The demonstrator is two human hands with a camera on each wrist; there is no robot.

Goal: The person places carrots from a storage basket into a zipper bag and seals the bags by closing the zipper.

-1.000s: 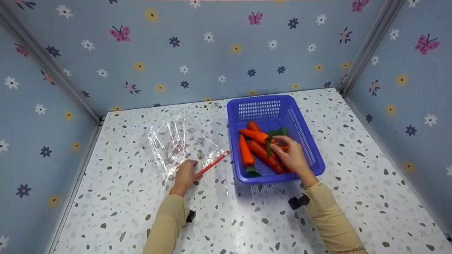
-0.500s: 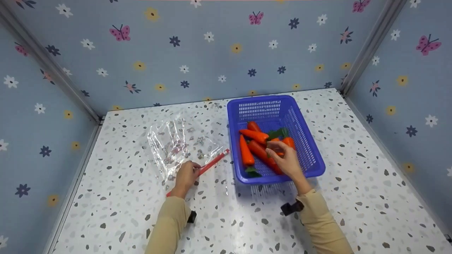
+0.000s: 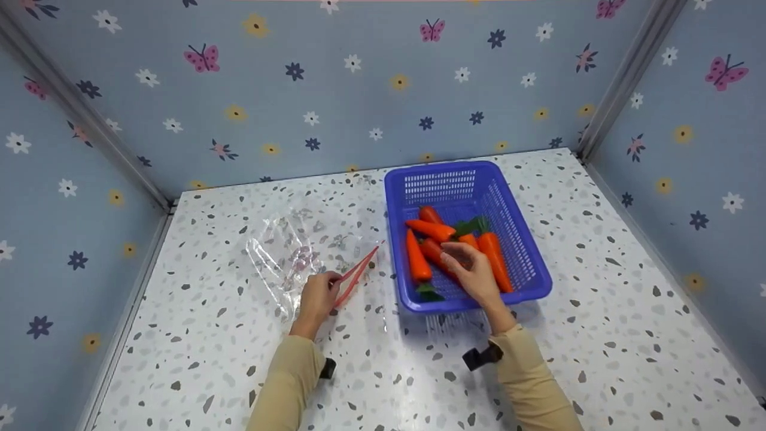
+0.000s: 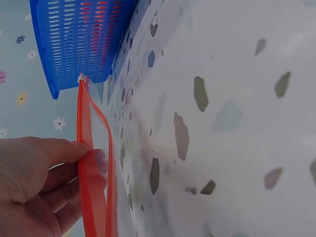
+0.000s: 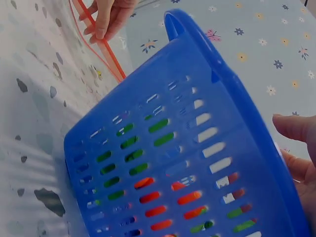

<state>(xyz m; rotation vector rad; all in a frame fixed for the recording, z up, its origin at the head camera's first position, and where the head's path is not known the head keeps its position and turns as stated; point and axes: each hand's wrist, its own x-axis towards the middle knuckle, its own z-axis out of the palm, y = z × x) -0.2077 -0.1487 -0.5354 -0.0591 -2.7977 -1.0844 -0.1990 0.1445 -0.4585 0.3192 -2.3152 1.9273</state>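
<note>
A clear plastic zip bag (image 3: pixel 293 251) with red edging lies on the speckled table. My left hand (image 3: pixel 318 296) pinches one red edge of its mouth between thumb and fingers, and the two red strips (image 4: pixel 91 187) stand apart. A white slider (image 4: pixel 82 78) sits at the strips' far end. Above the near part of a blue basket (image 3: pixel 395 239) is my right hand (image 3: pixel 476 275), its fingers loosely bent and nothing seen between them. Orange carrots (image 3: pixel 495 260) and red-orange pointed vegetables (image 3: pixel 418 257) with green leaves lie in the basket; the right hand hides some.
The speckled table (image 3: pixel 383 371) meets patterned panels (image 3: pixel 359 90) at the back and both sides. The basket's perforated side wall (image 5: pixel 163 148) rises just right of the bag. A dark wrist mount (image 3: pixel 482 357) is strapped at the right sleeve.
My right hand has drawn left and nearer across the basket, uncovering the carrot on the right. At the left hand, the bag's red strips have parted from one line into a gap.
</note>
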